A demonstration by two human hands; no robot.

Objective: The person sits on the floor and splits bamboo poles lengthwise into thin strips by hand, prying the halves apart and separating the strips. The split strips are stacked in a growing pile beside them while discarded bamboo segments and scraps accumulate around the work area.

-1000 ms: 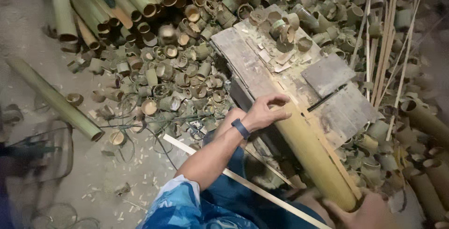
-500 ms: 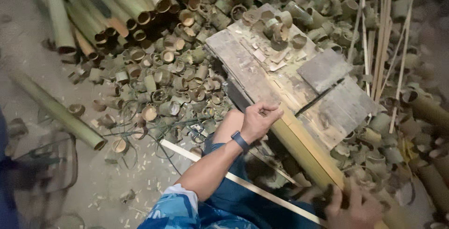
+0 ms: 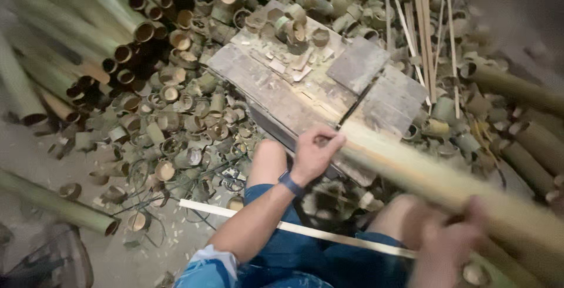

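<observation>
- The left hand (image 3: pixel 312 154) is closed around the near end of a long pale bamboo pole (image 3: pixel 446 185), thumb on top, a dark band on the wrist; the pole runs from that fist down to the lower right across the person's lap and is blurred along its length.
- Far left: whole green bamboo culms (image 3: pixel 88 14) lie stacked with their hollow ends facing the camera, and one separate culm (image 3: pixel 56 206) lies on the dusty floor.
- Left of centre: a heap of short cut bamboo rings (image 3: pixel 176 129) covers the ground up to the person's knee.
- Centre: a worn wooden block (image 3: pixel 276 91) serves as the work surface, with chips and a few rings on it and a flat grey slab (image 3: pixel 358 64) on its right half; the pole's gripped end sits at the block's near edge.
- Lower centre: a thin pale lath (image 3: pixel 294 226) lies across the person's blue shorts.
- Right: thin split strips (image 3: pixel 426 35) stand or lean behind the block, among more cut sections.
- Lower right: the right hand (image 3: pixel 449 244) is wrapped over the pole, though blur leaves the firmness of the grip unclear.
- Risk, as a judgement: the smooth round pole could roll or slip in the two fists and knock the bare knees; loose rings underfoot and split edges could also cut or splinter the fingers.
</observation>
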